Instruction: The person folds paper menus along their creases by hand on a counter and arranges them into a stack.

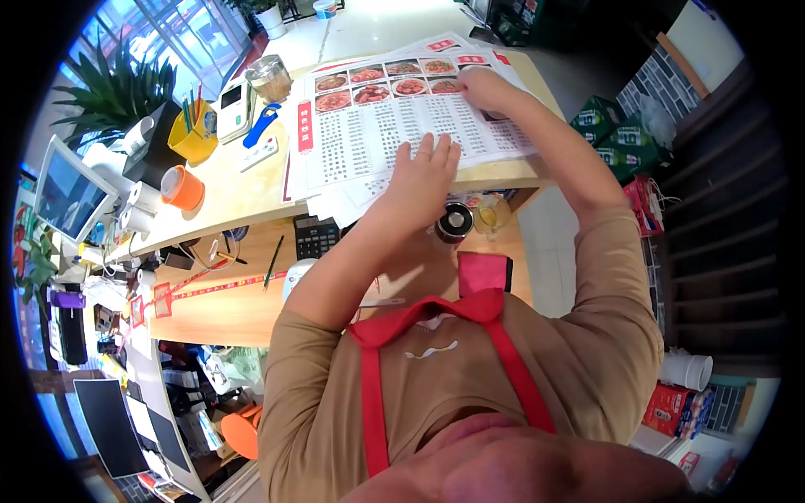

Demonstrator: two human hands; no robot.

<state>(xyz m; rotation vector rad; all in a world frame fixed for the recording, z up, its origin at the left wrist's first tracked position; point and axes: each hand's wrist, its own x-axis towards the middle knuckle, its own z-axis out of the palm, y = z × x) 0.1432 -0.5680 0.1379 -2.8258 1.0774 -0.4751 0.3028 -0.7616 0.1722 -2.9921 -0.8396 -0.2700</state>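
A large printed menu sheet [360, 142] with food photos along its top lies on the wooden counter, over other sheets whose edges stick out. My left hand [424, 180] rests flat on its lower middle, fingers spread. At the sheet's upper right, my right hand [486, 89] touches the paper beside a red label, its fingers bent together. Whether they pinch the sheet is too small to tell. Below my left hand, a dark round-lidded container [454, 221] stands on the lower desk.
Left on the counter [226, 180] are a yellow pen holder [193, 134], an orange cup [182, 189], a glass jar [269, 79], a card terminal [236, 111] and a blue object [262, 126]. A calculator [317, 238] and a red pad [484, 272] lie lower down.
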